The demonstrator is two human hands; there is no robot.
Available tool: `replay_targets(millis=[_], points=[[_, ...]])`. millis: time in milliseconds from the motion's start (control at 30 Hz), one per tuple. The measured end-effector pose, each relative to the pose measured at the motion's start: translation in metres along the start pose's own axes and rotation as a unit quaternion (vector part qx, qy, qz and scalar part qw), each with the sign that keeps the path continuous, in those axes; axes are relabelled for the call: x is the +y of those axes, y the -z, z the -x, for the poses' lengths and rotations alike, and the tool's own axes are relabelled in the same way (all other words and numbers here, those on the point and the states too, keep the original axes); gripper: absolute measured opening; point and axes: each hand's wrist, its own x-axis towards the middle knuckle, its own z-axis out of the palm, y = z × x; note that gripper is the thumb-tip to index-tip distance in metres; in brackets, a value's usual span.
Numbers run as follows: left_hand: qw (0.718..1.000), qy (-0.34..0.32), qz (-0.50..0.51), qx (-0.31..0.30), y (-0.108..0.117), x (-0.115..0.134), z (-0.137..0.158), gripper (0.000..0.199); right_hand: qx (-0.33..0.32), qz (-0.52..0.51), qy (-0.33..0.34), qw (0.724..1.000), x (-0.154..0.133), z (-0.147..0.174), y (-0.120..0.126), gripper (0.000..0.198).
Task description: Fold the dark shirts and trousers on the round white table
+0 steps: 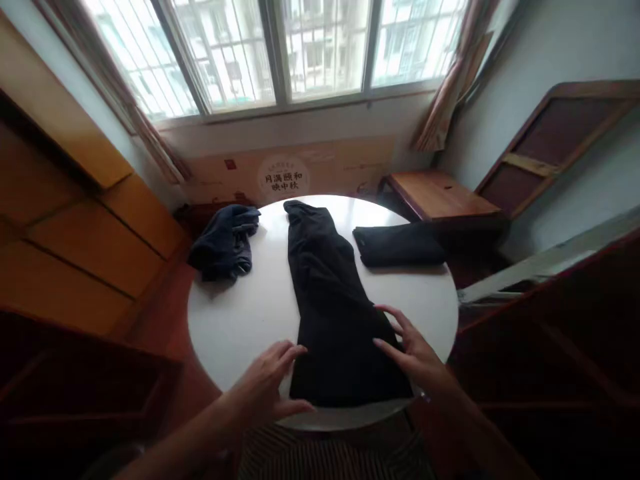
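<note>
A wide, bright glass window (325, 47) with thin bars
Pinkish-brown cloth curtains (443, 110) hang at both sides, and a long tan board (285, 177) with dark writing is below. On the right, a low brown wooden table (440, 193) sits near a dark wood-framed panel (575, 133). Orange-brown wooden cupboards (95, 233) stand on the left.

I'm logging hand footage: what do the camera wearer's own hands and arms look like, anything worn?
The left hand and right hand are gloveless, and no sleeves show on the visible forearms. A small shiny spot by the right wrist may be a bracelet, but it's too small to tell.
</note>
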Motion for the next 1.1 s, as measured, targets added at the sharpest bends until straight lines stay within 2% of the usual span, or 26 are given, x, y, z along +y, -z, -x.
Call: replay_targets(millis=[67,133,200,267,367,433,533,600,667,733,867,1000,1100], points=[[1.0,-0.001,0.006,0.013,-0.009,0.005,0.01,0.06,0.03,0.057,-0.016,0.998,0.002,0.005,0.005,0.06],[0.999,-0.008,0.019,0.031,-0.016,0.01,0.018,0.048,0.065,0.141,0.007,0.988,0.005,0.012,0.006,0.06],[0.997,-0.019,0.043,0.057,-0.02,0.014,0.02,0.039,0.115,0.259,0.074,0.956,0.007,0.021,0.004,0.062],[0.993,-0.039,0.068,0.086,-0.021,0.019,0.019,0.03,0.127,0.368,0.166,0.906,0.008,0.031,-0.004,0.065],[0.983,-0.075,0.082,0.145,-0.02,0.03,0.012,0.024,0.03,0.454,0.285,0.844,0.006,0.042,-0.021,0.072],[0.974,-0.1,0.065,0.192,-0.018,0.04,0.008,0.026,-0.032,0.464,0.334,0.82,0.003,0.045,-0.033,0.071],[0.963,-0.136,0.016,0.233,-0.015,0.054,0.007,0.033,-0.04,0.446,0.38,0.809,0.001,0.042,-0.045,0.045],[0.96,-0.144,-0.013,0.239,-0.016,0.061,0.009,0.034,-0.018,0.424,0.414,0.805,0.0,0.039,-0.047,0.037],[0.961,-0.127,-0.031,0.244,-0.02,0.065,0.011,0.028,0.004,0.407,0.44,0.8,-0.001,0.037,-0.046,0.039],[0.966,-0.078,-0.033,0.246,-0.03,0.065,0.011,0.026,0.018,0.402,0.452,0.796,-0.002,0.037,-0.045,0.041],[0.968,0.03,-0.008,0.251,-0.058,0.06,0.006,0.04,0.001,0.434,0.464,0.773,-0.001,0.038,-0.045,0.039],[0.97,0.021,0.007,0.241,-0.068,0.052,0.004,0.049,-0.035,0.476,0.466,0.745,0.005,0.04,-0.044,0.042],[0.971,0.001,0.027,0.236,-0.06,0.047,0.009,0.045,-0.032,0.505,0.436,0.744,0.012,0.042,-0.038,0.046]])
